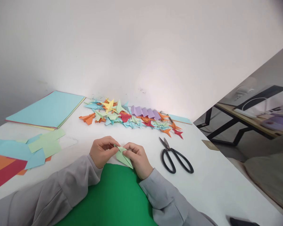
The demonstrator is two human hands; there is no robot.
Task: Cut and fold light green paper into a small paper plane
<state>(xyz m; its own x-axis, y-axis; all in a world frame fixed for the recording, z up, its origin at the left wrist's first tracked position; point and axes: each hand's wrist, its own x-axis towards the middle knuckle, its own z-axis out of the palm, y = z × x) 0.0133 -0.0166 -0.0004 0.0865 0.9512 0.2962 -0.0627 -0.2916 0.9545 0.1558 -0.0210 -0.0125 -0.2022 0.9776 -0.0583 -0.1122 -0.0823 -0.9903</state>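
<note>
A small piece of folded light-green paper (124, 158) is held between both hands, just above the white tabletop. My left hand (103, 152) pinches its upper left tip between thumb and fingers. On the opposite side my right hand (139, 158) grips the edge, with the thumb lying on the paper. The paper has a pointed shape and tilts down to the right. Some fingertips are hidden behind it. To the right of my right hand lie scissors (171, 151) with black handles, their blades slightly apart.
Folded colored paper pieces (113, 116) pile along the wall, with a pleated purple strip (145, 112) among them. A stack of colored sheets (49, 108) lies at the back left. Loose cut paper (30, 152) spreads at the left. A dark object (242, 221) sits near the front right edge.
</note>
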